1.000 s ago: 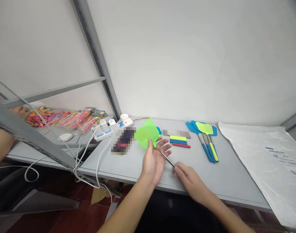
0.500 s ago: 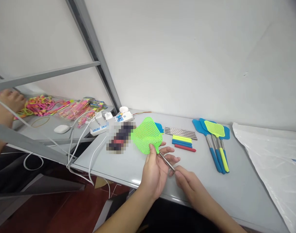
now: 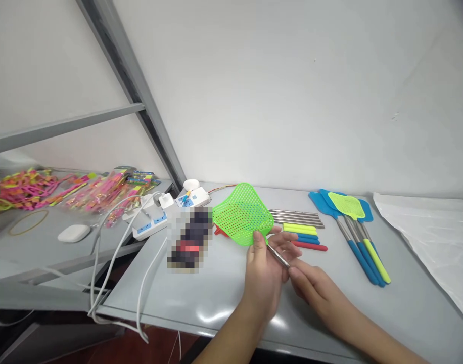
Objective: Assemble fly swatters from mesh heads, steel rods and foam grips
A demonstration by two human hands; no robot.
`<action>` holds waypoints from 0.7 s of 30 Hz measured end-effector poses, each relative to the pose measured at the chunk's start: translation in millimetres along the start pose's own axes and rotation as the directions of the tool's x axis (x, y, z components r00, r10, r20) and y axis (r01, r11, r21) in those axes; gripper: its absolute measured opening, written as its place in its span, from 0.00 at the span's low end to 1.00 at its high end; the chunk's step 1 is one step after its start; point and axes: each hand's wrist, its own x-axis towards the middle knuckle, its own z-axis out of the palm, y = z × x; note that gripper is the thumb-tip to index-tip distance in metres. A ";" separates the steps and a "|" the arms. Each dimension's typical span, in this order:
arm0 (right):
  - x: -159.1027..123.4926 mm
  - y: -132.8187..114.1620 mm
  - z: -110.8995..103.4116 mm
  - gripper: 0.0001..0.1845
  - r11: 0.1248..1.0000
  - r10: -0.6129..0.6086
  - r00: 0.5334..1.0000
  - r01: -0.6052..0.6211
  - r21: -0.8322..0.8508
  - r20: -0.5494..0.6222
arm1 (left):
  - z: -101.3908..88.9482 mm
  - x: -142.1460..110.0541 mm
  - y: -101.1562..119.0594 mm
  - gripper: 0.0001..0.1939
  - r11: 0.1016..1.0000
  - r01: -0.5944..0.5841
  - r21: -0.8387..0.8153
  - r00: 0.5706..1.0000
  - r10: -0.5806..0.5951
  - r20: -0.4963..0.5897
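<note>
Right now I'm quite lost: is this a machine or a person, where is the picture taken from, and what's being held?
No machine here: a person works bare-handed, wearing a camera on the head that looks forward and down. The left hand holds a green mesh swatter head near its narrow end; the right hand grips a metal rod whose tip meets that end. On the gray table lie more metal rods, coloured grips and, to the right, long-handled swatters near a white plastic sheet. White power strips sit toward the left.
</note>
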 end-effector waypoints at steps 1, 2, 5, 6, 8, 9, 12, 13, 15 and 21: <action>2.6 -1.1 -1.2 0.19 1.000 0.010 1.000 -0.010 0.013 0.004 | 1.4 3.2 1.3 0.25 1.000 0.003 0.017 1.000 -0.003 0.007; 4.6 -2.6 -2.4 0.19 0.999 0.025 1.000 -0.025 0.028 0.008 | 2.8 6.1 2.2 0.26 1.000 0.003 0.031 1.000 -0.003 0.011; 8.2 -8.8 -5.4 0.21 0.994 0.067 0.998 -0.068 0.081 0.014 | 5.9 12.1 2.2 0.25 1.000 -0.013 0.023 1.000 0.013 -0.007; 8.8 -11.1 -6.0 0.21 0.992 0.079 0.997 -0.080 0.098 0.019 | 6.3 13.1 1.5 0.24 1.000 -0.018 0.011 1.000 0.018 -0.021; 9.5 -15.2 -6.8 0.21 0.986 0.101 0.994 -0.105 0.131 0.039 | 6.4 14.0 -0.2 0.25 1.000 -0.009 0.001 0.999 0.009 -0.047; 9.8 -16.5 -7.3 0.21 0.981 0.115 0.992 -0.122 0.148 0.054 | 6.1 14.2 -0.8 0.25 1.000 -0.005 0.002 0.998 0.005 -0.058; 10.2 -16.7 -10.7 0.22 0.973 0.130 0.988 -0.143 0.180 0.080 | 4.4 14.5 -0.2 0.26 1.000 -0.005 0.019 0.999 0.006 -0.038; 10.1 -15.7 -12.6 0.22 0.973 0.126 0.989 -0.139 0.186 0.082 | 3.6 14.2 0.6 0.25 0.999 -0.016 0.033 1.000 0.017 -0.017; 8.5 -13.1 -17.0 0.22 0.965 0.132 0.987 -0.149 0.216 0.092 | 2.2 11.7 2.1 0.23 0.994 -0.058 0.088 0.998 0.057 0.013; -11.1 -10.2 -25.7 0.22 0.931 0.138 0.983 -0.171 0.322 0.122 | -0.5 -10.8 -7.2 0.19 0.949 -0.113 0.295 0.989 0.080 0.124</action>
